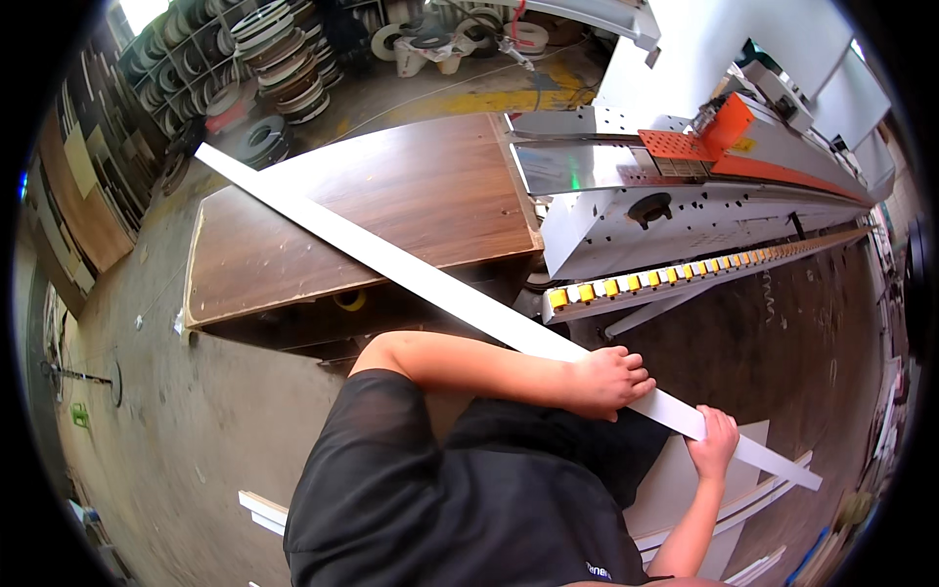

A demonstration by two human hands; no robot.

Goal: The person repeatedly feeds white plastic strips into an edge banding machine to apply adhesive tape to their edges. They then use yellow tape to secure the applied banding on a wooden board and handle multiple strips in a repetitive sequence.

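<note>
A long, narrow white board (411,266) slants across the view from the far left down to the near right. My left hand (608,380) is closed over it, right of the middle, with the fingers wrapped across its edge. Closer to the board's near right end, my right hand (714,442) grips it too. The far part of the board passes over a brown wood-grain table (411,186); whether it rests on the top there I cannot tell.
A grey-white machine (626,220) with an orange guard (729,127) stands at the right. Its roller rail (675,282) with yellow rollers juts toward me. Stacked rolls of edging (279,64) stand far left, panels (93,186) lean at left, and white strips (773,489) lie near right.
</note>
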